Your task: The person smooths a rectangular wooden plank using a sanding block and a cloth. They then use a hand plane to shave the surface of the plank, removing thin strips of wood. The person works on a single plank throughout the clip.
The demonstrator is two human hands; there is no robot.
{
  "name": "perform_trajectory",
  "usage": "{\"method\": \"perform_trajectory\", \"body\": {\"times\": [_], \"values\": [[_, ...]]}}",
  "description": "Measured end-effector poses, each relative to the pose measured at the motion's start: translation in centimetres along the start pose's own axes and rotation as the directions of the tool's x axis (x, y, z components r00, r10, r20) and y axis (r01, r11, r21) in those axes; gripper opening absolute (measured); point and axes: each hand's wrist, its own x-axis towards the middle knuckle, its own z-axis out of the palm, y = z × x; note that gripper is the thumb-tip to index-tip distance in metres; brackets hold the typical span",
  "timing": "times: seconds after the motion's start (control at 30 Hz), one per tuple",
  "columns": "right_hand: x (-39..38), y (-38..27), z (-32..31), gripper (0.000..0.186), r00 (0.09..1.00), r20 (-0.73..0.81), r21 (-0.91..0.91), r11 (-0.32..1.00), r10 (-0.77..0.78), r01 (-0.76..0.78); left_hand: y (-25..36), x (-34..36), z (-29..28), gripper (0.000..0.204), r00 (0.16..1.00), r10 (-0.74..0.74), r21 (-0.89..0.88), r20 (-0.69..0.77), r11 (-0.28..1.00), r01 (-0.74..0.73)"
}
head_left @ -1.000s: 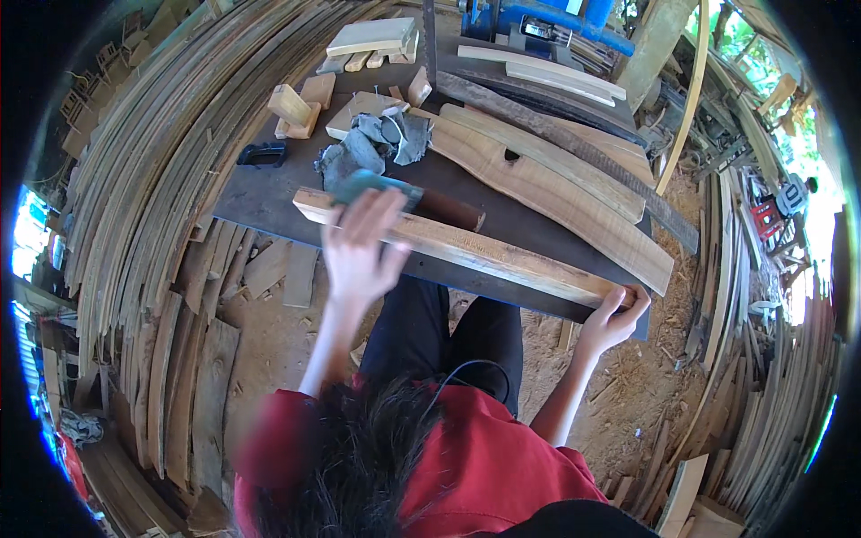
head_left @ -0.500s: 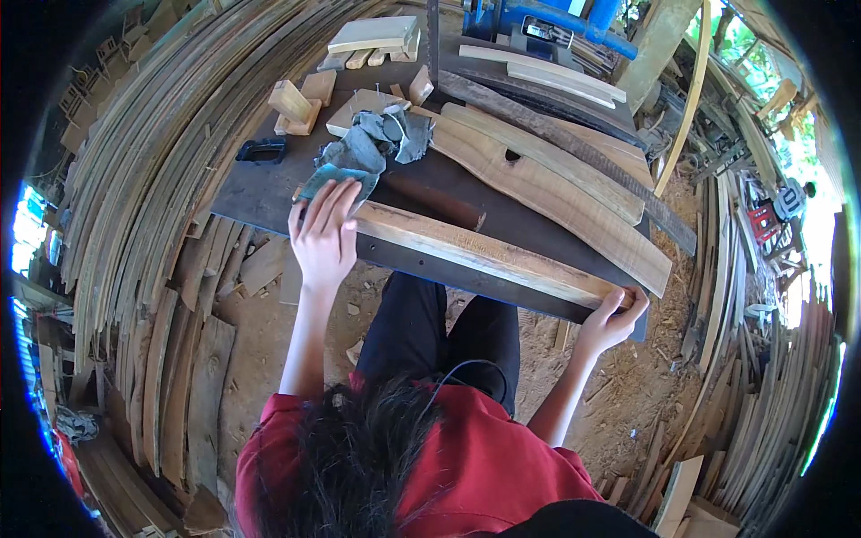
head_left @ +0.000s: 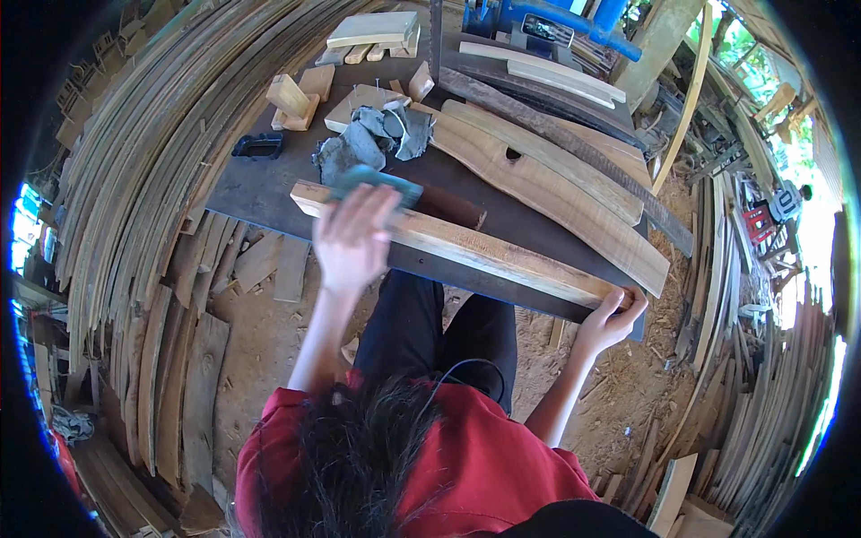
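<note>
A long squared wooden bar [head_left: 489, 254] lies slantwise along the near edge of the dark table [head_left: 247, 193], its left end farther from me. My left hand [head_left: 350, 240], blurred by motion, is closed on a teal sheet of sandpaper [head_left: 405, 190] and presses it on the bar near the left end. Fingers and thumb of my right hand [head_left: 613, 325] wrap round the bar's right end. Just beyond the sandpaper sit crumpled grey-blue pieces [head_left: 360, 151], of sandpaper or cloth; I cannot tell which.
A curved board with a hole [head_left: 556, 199] lies beyond the bar, beside other planks. Small wooden blocks [head_left: 291, 99], a block with nails [head_left: 345, 112] and a dark clamp-like piece [head_left: 258, 146] are at the table's left. Stacked strips [head_left: 134, 224] fill the left side.
My left hand has slid the sandpaper rightward along the bar, uncovering the bar's left end. My right hand and the bar have stayed in place.
</note>
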Motion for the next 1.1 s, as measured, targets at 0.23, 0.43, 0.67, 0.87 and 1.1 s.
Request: {"method": "perform_trajectory", "body": {"times": [0.23,0.43,0.67,0.87,1.1], "values": [[-0.2,0.0,0.1,0.024,0.999,0.017,-0.003,0.999,0.039,-0.039,-0.4,-0.2,-0.1,0.054,0.987,-0.149,-0.06,-0.062,0.988,0.145],[0.1,0.0,0.0,0.024,1.0,0.015,-0.005,1.0,0.007,-0.007,8.0,0.0,1.0,0.055,1.0,0.015,-0.211,-0.006,0.977,-0.016],[-0.2,-0.3,0.0,0.024,1.0,-0.004,0.027,1.0,0.009,-0.009,-3.5,-0.3,0.0,0.045,0.991,-0.08,0.055,-0.105,0.995,0.086],[-0.2,-0.1,0.2,0.024,1.0,-0.007,0.004,1.0,0.01,-0.01,0.0,-0.2,-0.3,0.056,0.99,-0.126,-0.041,-0.056,0.991,0.124],[0.0,-0.1,0.2,0.025,1.0,0.002,0.022,1.0,-0.009,0.009,6.1,0.1,0.4,0.048,0.999,0.03,-0.201,-0.014,0.979,-0.032]]}}
